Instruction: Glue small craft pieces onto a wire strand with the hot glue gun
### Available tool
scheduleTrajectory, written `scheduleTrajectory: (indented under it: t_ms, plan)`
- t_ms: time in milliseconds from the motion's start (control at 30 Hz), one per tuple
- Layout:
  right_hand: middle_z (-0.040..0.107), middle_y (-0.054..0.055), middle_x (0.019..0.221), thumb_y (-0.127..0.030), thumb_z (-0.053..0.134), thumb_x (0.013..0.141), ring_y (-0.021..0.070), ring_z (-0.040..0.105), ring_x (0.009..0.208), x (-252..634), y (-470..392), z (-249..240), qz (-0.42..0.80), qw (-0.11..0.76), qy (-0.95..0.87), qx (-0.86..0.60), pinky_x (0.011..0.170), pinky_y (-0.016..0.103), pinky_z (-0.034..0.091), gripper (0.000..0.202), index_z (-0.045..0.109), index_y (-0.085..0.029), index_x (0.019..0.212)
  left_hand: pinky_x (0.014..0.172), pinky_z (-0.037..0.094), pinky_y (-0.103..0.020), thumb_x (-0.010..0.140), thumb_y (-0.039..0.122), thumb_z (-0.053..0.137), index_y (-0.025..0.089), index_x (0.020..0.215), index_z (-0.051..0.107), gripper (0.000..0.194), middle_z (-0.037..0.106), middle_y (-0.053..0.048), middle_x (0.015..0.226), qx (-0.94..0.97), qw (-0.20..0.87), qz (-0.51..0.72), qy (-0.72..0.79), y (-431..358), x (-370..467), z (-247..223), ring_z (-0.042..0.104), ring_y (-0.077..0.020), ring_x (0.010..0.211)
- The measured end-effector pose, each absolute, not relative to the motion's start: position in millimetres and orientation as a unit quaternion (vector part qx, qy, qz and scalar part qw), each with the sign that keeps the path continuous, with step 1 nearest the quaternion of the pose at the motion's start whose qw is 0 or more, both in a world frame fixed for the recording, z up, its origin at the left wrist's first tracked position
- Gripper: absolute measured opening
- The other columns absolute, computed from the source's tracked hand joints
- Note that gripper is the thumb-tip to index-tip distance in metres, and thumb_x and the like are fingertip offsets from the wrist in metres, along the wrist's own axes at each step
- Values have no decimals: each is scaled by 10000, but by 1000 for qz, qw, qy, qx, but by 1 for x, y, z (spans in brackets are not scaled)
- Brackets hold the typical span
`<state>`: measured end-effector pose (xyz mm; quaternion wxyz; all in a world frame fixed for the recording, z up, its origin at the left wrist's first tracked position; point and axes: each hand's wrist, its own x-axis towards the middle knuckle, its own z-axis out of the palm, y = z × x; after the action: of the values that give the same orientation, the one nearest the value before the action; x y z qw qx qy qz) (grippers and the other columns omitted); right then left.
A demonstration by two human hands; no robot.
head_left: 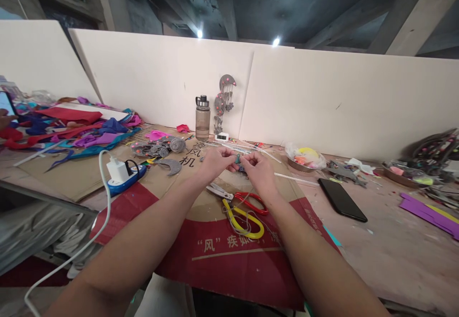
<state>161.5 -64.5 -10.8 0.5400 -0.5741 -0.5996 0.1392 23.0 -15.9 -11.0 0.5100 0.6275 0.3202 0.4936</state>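
My left hand [218, 162] and my right hand [259, 169] meet over the cardboard sheet [258, 269]. Both are closed in a pinch on a small teal-green piece [237, 158], too small and too covered by fingers to name. Just below my hands lies a pair of scissors [246, 221] with one yellow and one red handle, its blades pointing up to the left. Thin grey string [244, 212] is tangled over the handles. To the left of my hands rests a grey felt crescent [169, 166].
A water bottle [202, 122] stands behind my hands beside a hanging grey felt ornament [226, 97]. Left are a blue power strip [127, 180], with a white cable, and heaped coloured cloth [89, 128]. Right are a black phone [341, 199] and a bowl [303, 165] of bright bits.
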Motion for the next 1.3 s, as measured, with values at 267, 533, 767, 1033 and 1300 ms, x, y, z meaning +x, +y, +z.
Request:
scheduleTrajectory:
  t_ms: [267, 533, 767, 1033, 1300]
  plan:
    - [438, -70, 543, -386, 602, 734, 105, 405, 518, 163, -63, -12, 137, 559, -586, -570, 522, 240, 312, 195, 579, -193, 746, 490, 503, -212, 719, 116, 605, 115, 741, 627, 31, 644, -21, 577, 647, 506, 482, 305, -15, 24, -12, 607, -105, 496]
    - [435, -60, 518, -364, 555, 729, 103, 370, 500, 159, -66, -7, 166, 537, -596, -573, 508, 239, 287, 197, 622, -179, 716, 443, 459, -205, 719, 153, 644, 117, 738, 635, 43, 620, -16, 537, 652, 519, 467, 297, -19, 24, -9, 565, -95, 448]
    - [487, -46, 580, -370, 554, 748, 104, 394, 527, 162, -63, -10, 189, 532, -602, -564, 522, 230, 329, 191, 614, -189, 764, 474, 471, -209, 715, 151, 641, 115, 709, 612, 47, 624, -26, 572, 609, 572, 464, 294, -15, 24, -11, 599, -105, 492]
    - [473, -61, 588, -444, 478, 816, 85, 328, 427, 168, -63, -9, 350, 442, -649, -511, 428, 225, 301, 272, 614, -209, 838, 491, 472, -217, 705, 273, 689, 137, 770, 610, 170, 625, -5, 653, 551, 474, 624, 286, 0, 11, -9, 622, -113, 544]
    - [701, 91, 798, -369, 420, 885, 178, 618, 736, 197, -51, -14, 91, 311, -662, -676, 676, 273, 434, 345, 680, -176, 765, 481, 382, -190, 703, 294, 700, 146, 772, 636, 176, 587, 24, 605, 525, 429, 700, 224, -1, 6, -1, 488, -54, 494]
